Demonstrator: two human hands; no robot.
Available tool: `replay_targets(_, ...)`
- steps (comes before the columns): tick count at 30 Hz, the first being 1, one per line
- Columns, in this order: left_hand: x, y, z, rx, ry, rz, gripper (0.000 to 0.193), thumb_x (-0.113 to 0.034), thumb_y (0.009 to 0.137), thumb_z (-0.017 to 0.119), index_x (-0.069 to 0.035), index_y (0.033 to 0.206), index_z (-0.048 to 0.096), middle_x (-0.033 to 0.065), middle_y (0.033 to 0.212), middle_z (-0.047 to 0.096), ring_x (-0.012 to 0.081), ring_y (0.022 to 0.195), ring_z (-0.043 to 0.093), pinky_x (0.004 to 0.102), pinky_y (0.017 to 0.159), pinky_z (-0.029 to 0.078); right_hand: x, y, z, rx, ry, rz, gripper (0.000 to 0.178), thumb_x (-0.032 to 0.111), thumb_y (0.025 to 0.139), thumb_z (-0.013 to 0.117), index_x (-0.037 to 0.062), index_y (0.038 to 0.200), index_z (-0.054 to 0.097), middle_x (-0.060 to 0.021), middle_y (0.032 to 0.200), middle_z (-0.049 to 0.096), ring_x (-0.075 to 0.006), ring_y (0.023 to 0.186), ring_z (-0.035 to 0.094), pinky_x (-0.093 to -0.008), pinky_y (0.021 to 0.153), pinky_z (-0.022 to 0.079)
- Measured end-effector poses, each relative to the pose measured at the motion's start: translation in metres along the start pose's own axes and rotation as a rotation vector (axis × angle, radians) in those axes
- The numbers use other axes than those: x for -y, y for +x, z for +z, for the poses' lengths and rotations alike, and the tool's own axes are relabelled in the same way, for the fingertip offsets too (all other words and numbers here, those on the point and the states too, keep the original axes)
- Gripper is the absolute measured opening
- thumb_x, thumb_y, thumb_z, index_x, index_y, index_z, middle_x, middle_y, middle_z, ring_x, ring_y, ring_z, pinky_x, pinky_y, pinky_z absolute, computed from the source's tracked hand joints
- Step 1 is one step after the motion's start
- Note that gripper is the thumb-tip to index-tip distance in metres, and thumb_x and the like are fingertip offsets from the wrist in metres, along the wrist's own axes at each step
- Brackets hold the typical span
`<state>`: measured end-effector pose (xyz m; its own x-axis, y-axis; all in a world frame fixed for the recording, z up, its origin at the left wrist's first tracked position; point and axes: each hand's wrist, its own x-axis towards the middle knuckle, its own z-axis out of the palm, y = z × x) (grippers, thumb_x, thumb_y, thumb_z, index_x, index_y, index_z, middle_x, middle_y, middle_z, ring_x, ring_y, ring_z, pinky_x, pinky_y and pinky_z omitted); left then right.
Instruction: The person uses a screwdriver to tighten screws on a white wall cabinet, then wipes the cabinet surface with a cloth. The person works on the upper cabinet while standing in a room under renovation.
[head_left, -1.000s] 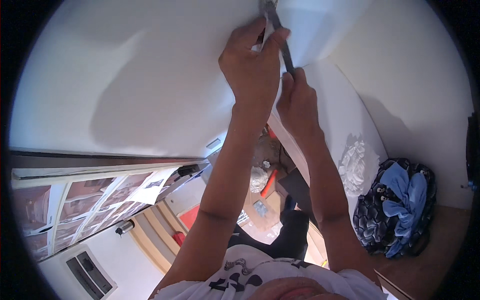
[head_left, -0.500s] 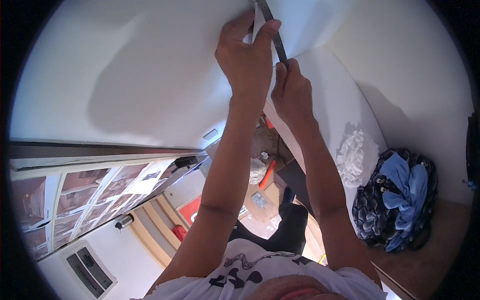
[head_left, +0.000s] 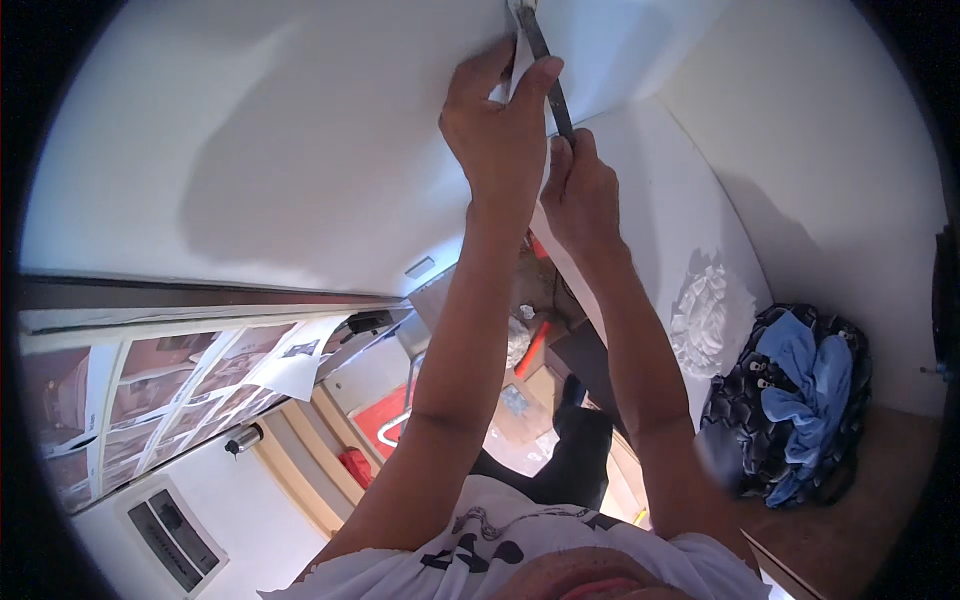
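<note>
Both my hands are raised to the pale wall at the top of the view. My right hand (head_left: 585,190) is closed round the lower end of a long, narrow, dark grey flat bar (head_left: 540,42). The bar tilts up and left, and its whitish upper tip lies at the picture's edge. My left hand (head_left: 495,125) is beside it, its thumb next to the bar. Thumb and fingers pinch a thin white strip (head_left: 520,58). The strip's far end is hidden behind the bar and fingers, so I cannot tell whether it joins the wall.
A white panel (head_left: 645,170) slants down on the right. Next to it are crumpled white material (head_left: 712,320) and a dark patterned bag (head_left: 735,420) with a blue cloth (head_left: 805,375) on it. Picture sheets (head_left: 160,380) line the lower left. Far below lies an orange-red object (head_left: 533,350).
Both hands and the bar have shifted slightly down in the view, so more of the bar's whitish tip shows. Each hand keeps its hold.
</note>
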<state>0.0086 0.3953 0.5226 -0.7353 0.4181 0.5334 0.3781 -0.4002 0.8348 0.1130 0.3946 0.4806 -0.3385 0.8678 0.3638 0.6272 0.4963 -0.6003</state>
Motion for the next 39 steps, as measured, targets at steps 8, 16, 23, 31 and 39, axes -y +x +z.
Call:
replay_targets(8,-0.006,-0.001,-0.001,-0.048,0.133,-0.004,0.027,-0.018,0.078,0.081,0.0,0.097,0.075,0.0104,0.085,0.073,0.017,0.08,0.068,0.0301,0.074,0.051,0.007,0.004,0.0,0.015,-0.008,-0.003,0.025,0.025,0.101,0.047,0.0016,0.095,0.046,-0.0208,0.059,0.059,-0.044,0.058,0.062,-0.0538,0.054,0.049)
replay_targets(16,-0.002,0.001,-0.001,0.011,0.03,-0.02,0.028,-0.015,0.077,0.08,0.0,0.1,0.074,0.0121,0.09,0.074,0.0165,0.085,0.068,0.0302,0.079,0.052,0.008,-0.007,-0.013,0.008,-0.008,0.017,0.022,0.023,0.102,0.044,0.0023,0.095,0.048,-0.0224,0.061,0.058,-0.0459,0.061,0.061,-0.0545,0.054,0.045)
replay_targets(23,-0.01,-0.005,0.0,-0.005,0.048,0.005,0.025,-0.013,0.078,0.079,0.001,0.098,0.074,0.0145,0.091,0.073,0.0202,0.084,0.069,0.0307,0.079,0.053,0.003,-0.003,-0.006,0.029,-0.003,0.021,0.026,0.025,0.102,0.044,0.0017,0.093,0.046,-0.0232,0.062,0.06,-0.0454,0.061,0.062,-0.0547,0.056,0.049)
replay_targets(31,-0.02,-0.001,-0.014,0.09,0.104,0.001,0.037,-0.014,0.078,0.08,0.001,0.11,0.07,0.016,0.102,0.071,0.0224,0.094,0.07,0.0326,0.084,0.053,0.009,-0.019,-0.043,0.085,-0.008,0.048,0.026,0.027,0.102,0.043,0.0023,0.099,0.051,-0.0248,0.068,0.061,-0.0486,0.07,0.062,-0.0575,0.064,0.048)
replay_targets(39,-0.089,0.055,-0.015,-0.081,0.203,0.411,0.026,-0.015,0.085,0.074,-0.002,0.107,0.069,0.0118,0.101,0.07,0.0241,0.091,0.068,0.0365,0.078,0.054,-0.05,-0.145,-0.101,0.032,0.72,0.701,0.036,0.039,0.103,0.044,0.006,0.092,0.055,0.0038,0.056,0.039,-0.0086,0.039,0.039,-0.0281,0.037,0.034)
